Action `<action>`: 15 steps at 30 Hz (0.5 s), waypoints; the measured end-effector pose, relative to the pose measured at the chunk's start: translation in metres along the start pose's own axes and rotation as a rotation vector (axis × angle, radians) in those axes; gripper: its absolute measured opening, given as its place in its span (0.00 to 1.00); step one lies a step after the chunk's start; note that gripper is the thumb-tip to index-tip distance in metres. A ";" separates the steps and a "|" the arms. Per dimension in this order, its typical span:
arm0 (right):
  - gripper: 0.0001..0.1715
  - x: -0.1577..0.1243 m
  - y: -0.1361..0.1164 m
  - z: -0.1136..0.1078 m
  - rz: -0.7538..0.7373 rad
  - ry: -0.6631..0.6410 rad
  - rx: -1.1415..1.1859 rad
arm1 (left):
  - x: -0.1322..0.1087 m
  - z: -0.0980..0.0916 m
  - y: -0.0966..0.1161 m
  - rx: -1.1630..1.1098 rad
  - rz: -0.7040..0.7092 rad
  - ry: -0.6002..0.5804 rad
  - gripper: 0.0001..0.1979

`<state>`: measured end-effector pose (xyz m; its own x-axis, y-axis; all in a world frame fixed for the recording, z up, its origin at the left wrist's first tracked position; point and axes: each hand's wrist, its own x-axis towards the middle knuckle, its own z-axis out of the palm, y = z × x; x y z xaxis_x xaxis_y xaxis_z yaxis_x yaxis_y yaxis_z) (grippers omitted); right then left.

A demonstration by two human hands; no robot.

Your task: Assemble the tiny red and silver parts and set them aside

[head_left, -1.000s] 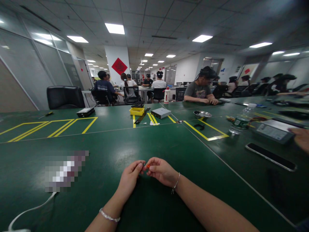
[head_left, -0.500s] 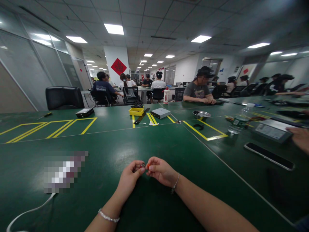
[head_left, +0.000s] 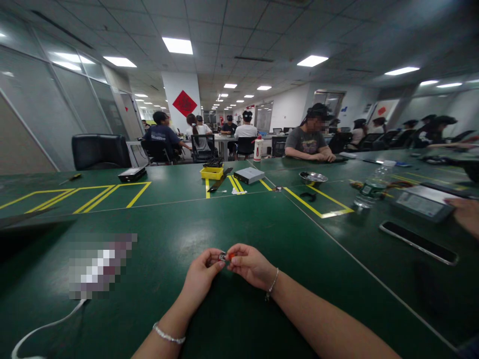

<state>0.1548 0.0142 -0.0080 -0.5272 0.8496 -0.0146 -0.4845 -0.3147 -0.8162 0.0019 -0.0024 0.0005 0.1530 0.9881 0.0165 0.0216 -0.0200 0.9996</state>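
Observation:
My left hand (head_left: 202, 275) and my right hand (head_left: 251, 264) meet fingertip to fingertip low over the green table (head_left: 239, 229), both pinched on one tiny part (head_left: 225, 256). The part shows a silvery bit on the left side and an orange-red bit on the right; I cannot tell what it is. Each wrist wears a thin bracelet. Both forearms rest on or just above the tabletop.
A pixelated flat thing (head_left: 99, 265) with a white cable (head_left: 45, 326) lies at left. A black phone (head_left: 419, 243), a water bottle (head_left: 370, 187) and a grey box (head_left: 422, 202) lie at right, near another person's hand (head_left: 466, 212). Further off stand a yellow tray (head_left: 211, 172), a metal bowl (head_left: 313, 177) and seated people.
My left fingers have shifted slightly on the small part, so its silvery end shows more. A dark blurred shape has come in at the left edge.

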 end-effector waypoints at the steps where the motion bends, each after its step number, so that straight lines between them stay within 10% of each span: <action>1: 0.13 0.000 0.000 0.001 -0.006 0.000 -0.001 | 0.000 0.000 0.000 -0.023 -0.011 -0.006 0.08; 15: 0.09 0.001 0.001 -0.001 0.004 0.011 0.037 | -0.001 -0.001 0.001 0.076 0.051 -0.018 0.08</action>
<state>0.1547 0.0156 -0.0095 -0.5216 0.8529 -0.0238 -0.5085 -0.3331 -0.7940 0.0010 -0.0033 0.0016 0.1731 0.9827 0.0658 0.0883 -0.0820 0.9927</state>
